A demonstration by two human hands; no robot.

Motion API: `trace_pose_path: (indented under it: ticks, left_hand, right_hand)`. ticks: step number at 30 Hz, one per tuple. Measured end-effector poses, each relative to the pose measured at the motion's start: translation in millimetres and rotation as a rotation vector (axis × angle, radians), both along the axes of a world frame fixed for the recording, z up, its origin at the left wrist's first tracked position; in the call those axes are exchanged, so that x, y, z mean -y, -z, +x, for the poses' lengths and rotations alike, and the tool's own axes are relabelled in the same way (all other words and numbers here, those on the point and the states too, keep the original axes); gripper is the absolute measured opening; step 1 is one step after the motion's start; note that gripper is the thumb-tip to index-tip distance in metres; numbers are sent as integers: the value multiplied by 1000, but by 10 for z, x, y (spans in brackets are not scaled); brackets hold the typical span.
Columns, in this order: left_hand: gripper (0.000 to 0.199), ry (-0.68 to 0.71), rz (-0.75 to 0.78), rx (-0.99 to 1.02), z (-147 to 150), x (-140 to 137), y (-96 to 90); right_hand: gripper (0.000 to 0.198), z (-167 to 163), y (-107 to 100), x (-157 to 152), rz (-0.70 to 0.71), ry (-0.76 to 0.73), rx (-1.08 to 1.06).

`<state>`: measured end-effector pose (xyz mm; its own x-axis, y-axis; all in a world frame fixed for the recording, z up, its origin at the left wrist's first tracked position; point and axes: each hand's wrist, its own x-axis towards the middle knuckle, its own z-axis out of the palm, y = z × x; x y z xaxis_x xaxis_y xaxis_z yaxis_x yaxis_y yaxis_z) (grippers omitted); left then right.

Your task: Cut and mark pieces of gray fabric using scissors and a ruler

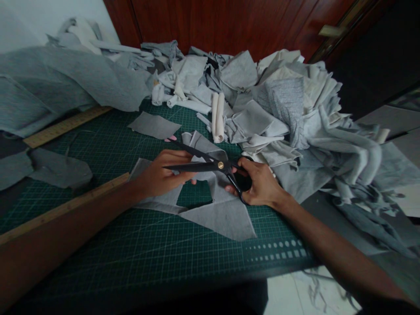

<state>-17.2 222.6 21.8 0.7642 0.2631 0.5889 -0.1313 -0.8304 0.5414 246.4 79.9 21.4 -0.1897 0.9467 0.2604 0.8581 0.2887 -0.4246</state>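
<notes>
In my right hand (262, 183) are black scissors (200, 166), their blades spread apart and pointing left, a brass-coloured screw at the pivot. A piece of grey fabric (223, 218) with a gap in its middle lies on the green cutting mat (157, 253) beneath the blades. My left hand (167, 173) is closed on this fabric at its left side, its fingers partly behind the lower blade. Just beyond lies a loose grey scrap (155, 125), with a small pink object (170, 138) at its edge.
Heaped grey and cream fabric scraps (239, 74) line the back and right of the table. A wooden ruler (65, 208) runs under my left forearm; another ruler (68, 125) lies farther back. Larger grey cloth (75, 78) covers the back left. Behind stands a brown wooden door (223, 26).
</notes>
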Motion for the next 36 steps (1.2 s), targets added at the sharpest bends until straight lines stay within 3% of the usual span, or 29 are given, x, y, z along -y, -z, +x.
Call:
trace_pose_path:
  ticks: [5,14,18,25,36]
  left_hand:
    - [26,-122,154,39,2,18,79]
    - [38,-20,57,6,24,9,4]
    - [39,-67,49,33,38,18,1]
    - [21,-70,17,37,64,35,22]
    - [28,-152,-19,56,79,76,3]
  right_hand:
    - [37,-35,-1,3,2,7,-3]
    - [36,-89,-1,2,-8,17,-29]
    - [36,-88,-9,4,-32,34,-44]
    - [36,-93,-15,8,-51,27,-56]
    - [35,-96,-17,23,-85,42,-83]
